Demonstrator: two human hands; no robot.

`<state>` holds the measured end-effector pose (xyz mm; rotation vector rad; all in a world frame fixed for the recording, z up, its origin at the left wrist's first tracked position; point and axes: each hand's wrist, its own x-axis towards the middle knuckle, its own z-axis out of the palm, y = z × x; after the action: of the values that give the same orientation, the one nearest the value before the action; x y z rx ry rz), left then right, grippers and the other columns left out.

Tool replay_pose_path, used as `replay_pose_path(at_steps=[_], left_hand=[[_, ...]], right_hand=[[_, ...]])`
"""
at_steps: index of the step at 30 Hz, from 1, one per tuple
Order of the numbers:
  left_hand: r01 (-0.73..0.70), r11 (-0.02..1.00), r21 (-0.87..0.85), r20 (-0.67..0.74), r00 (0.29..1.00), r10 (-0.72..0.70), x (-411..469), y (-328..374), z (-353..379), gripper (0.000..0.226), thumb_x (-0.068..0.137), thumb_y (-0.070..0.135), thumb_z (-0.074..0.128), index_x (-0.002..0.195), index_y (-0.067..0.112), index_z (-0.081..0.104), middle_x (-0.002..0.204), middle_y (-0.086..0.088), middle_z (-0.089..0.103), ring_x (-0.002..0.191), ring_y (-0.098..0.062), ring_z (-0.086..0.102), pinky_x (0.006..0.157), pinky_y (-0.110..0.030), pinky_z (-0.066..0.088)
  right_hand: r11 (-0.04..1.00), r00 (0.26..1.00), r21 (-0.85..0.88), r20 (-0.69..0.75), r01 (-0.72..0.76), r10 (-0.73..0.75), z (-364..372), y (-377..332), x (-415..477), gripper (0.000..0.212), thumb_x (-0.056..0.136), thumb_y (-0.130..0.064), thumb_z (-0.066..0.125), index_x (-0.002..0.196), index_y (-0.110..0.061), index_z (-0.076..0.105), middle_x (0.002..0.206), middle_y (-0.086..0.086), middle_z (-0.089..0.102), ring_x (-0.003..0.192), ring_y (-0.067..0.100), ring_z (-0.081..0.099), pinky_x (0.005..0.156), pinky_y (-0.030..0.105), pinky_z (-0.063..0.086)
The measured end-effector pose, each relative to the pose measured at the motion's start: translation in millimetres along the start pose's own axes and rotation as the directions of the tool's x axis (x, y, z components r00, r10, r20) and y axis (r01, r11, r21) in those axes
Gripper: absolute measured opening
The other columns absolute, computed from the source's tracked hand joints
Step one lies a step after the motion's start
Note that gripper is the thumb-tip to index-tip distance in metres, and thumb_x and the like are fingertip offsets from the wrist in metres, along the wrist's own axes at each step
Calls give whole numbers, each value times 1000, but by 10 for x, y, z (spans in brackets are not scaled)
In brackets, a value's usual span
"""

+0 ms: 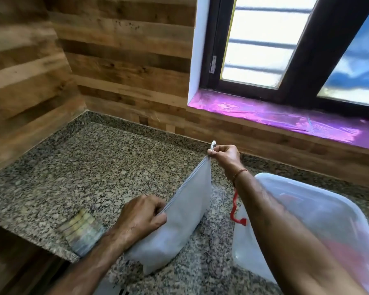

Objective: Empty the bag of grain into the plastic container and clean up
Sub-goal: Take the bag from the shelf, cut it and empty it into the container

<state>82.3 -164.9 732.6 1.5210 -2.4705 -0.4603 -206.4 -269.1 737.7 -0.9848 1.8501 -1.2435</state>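
Observation:
A frosted white zip bag [179, 218] stands upright on the granite counter [98, 167], its contents hidden by the cloudy plastic. My left hand [141, 218] pinches the near end of the bag's top seam. My right hand [224, 156] grips the white zipper slider at the far end of the seam. To the right lies a translucent plastic container [332, 218] with its lid on and a red clip [235, 207] at its left side; my right forearm crosses over it.
A small clear packet with yellowish contents [81, 231] lies near the counter's front-left edge. Wood-panelled walls close the counter at the back and left. A window sill covered in purple film [285, 118] runs at the back right.

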Motion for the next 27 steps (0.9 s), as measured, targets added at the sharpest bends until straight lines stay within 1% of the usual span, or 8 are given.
replay_pose_path(at_steps=[10, 15, 16, 17, 18, 19, 22, 27], left_hand=[[58, 997, -58, 36, 998, -56, 108, -10, 0, 30, 77, 42, 57, 63, 22, 40, 56, 8, 42, 53, -6, 34, 51, -27, 29], [239, 923, -301, 269, 950, -158, -124, -158, -49, 46, 78, 71, 67, 76, 28, 49, 77, 12, 58, 63, -2, 49, 61, -23, 42], [333, 853, -401, 342, 919, -198, -196, -225, -53, 54, 76, 81, 59, 80, 28, 52, 89, 8, 65, 70, -1, 54, 68, -24, 48], [437, 772, -462, 424, 873, -240, -290, -298, -62, 68, 71, 92, 47, 91, 27, 56, 100, 4, 67, 106, -8, 63, 71, -26, 52], [541, 695, -474, 518, 809, -277, -370, -369, -72, 85, 63, 100, 36, 107, 31, 55, 104, 3, 65, 80, -6, 33, 69, -26, 55], [637, 630, -444, 604, 732, -315, -460, -437, -51, 102, 57, 106, 27, 126, 34, 51, 97, 1, 66, 79, -10, 62, 64, -25, 56], [804, 393, -447, 774, 568, -281, -658, -394, 20, 107, 66, 100, 23, 146, 31, 35, 89, -19, 76, 73, -24, 74, 65, -32, 61], [736, -108, -668, 744, 661, -98, -789, -197, 163, 79, 85, 60, 67, 138, 4, 48, 117, -31, 70, 73, -24, 72, 64, -30, 62]], right_hand=[[987, 997, -157, 65, -23, 34, 193, 99, 431, 16, 71, -40, 70, 67, -24, 70, 72, 5, 76, 68, 21, 69, 59, 33, 48], [828, 957, -548, 284, 116, 54, 168, -289, 302, 61, 71, -77, 67, 82, -17, 65, 80, 1, 70, 63, 22, 70, 64, 42, 64], [795, 939, -594, 328, 120, 103, 166, -344, 286, 62, 71, -74, 72, 80, -13, 67, 80, 3, 70, 62, 23, 71, 61, 40, 65], [764, 925, -634, 351, 121, 144, 163, -383, 257, 60, 72, -69, 76, 81, -10, 70, 80, 5, 71, 63, 25, 73, 59, 37, 65], [741, 918, -662, 355, 114, 176, 148, -409, 249, 55, 74, -63, 79, 82, -9, 72, 77, 7, 71, 62, 25, 74, 56, 35, 64], [735, 910, -671, 360, 99, 206, 138, -405, 243, 49, 76, -56, 81, 81, -8, 73, 70, 8, 70, 57, 24, 72, 52, 32, 62], [804, 873, -594, 393, 3, 287, 132, -343, 235, 27, 84, -26, 80, 70, -5, 69, 47, 7, 62, 43, 21, 61, 46, 29, 58], [854, 935, -517, 267, -66, 234, 239, -195, 156, 18, 82, 1, 68, 65, 0, 61, 58, 16, 62, 36, 19, 59, 40, 29, 56]])
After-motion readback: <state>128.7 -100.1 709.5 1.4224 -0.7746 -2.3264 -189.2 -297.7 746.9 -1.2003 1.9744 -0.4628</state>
